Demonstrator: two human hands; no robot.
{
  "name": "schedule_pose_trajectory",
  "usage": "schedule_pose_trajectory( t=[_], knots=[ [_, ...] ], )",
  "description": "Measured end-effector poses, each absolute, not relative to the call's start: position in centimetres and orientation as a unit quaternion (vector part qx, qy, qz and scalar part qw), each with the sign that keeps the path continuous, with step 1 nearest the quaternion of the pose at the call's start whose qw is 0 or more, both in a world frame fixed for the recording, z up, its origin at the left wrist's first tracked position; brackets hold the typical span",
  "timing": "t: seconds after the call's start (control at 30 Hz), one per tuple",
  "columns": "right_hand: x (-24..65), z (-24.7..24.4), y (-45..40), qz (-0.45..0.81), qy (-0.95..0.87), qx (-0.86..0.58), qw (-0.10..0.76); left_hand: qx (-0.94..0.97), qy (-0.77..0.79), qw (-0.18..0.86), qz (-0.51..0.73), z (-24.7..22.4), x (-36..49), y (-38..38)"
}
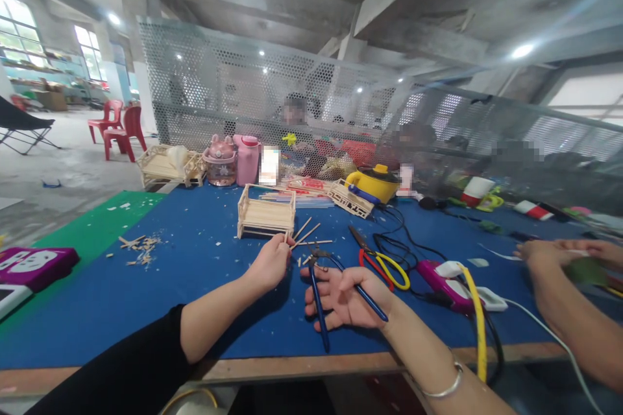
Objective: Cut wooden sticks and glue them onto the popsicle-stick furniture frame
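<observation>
My left hand (269, 264) is closed in a pinch at the front right corner of a small bed-shaped frame of wooden sticks (265, 213). A thin wooden stick seems to be between its fingertips, partly hidden. More thin sticks (307, 234) fan out to the right of those fingers. My right hand (348, 298) is palm up with fingers curled, holding blue-handled pliers (318, 305). One handle passes under the thumb, the other crosses the fingers, and the handles are spread. The pliers' jaws point away from me, near short cut stick pieces (306, 261).
Red-and-yellow-handled scissors (384, 269) and a purple power strip (445, 285) with cables lie at right. Behind stand a pink bottle (248, 159), a yellow pot (374, 185) and another stick frame (165, 165). Wood scraps (141, 249) lie left. A co-worker's hands (559, 259) work at far right.
</observation>
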State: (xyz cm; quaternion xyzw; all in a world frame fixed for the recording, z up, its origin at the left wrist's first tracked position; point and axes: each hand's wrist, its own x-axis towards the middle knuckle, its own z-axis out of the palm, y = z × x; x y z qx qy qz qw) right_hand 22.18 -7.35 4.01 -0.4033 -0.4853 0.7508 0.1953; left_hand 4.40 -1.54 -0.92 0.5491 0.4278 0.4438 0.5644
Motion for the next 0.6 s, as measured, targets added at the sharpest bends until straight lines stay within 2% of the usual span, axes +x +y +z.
schedule_pose_trajectory(
  t=[0.1,0.2,0.37,0.47,0.6],
  knots=[
    [23.1,3.6,-7.4,0.732,-0.511,-0.367,0.260,0.551,0.386,0.589,0.448,-0.6,4.5,-1.8],
    [23.3,3.9,-7.8,0.633,-0.572,-0.430,0.294,0.560,0.347,0.621,0.425,-0.3,4.6,-2.0],
    [22.5,5.6,-9.1,0.351,-0.723,-0.554,0.216,0.575,0.323,0.631,0.408,-0.2,4.5,-2.2],
    [22.3,5.6,-9.4,0.185,-0.734,-0.631,0.169,0.578,0.318,0.627,0.414,-0.2,4.5,-2.3],
    [22.4,4.8,-9.3,0.131,-0.742,-0.648,0.115,0.607,0.309,0.610,0.405,0.0,4.3,-2.6]
  ],
)
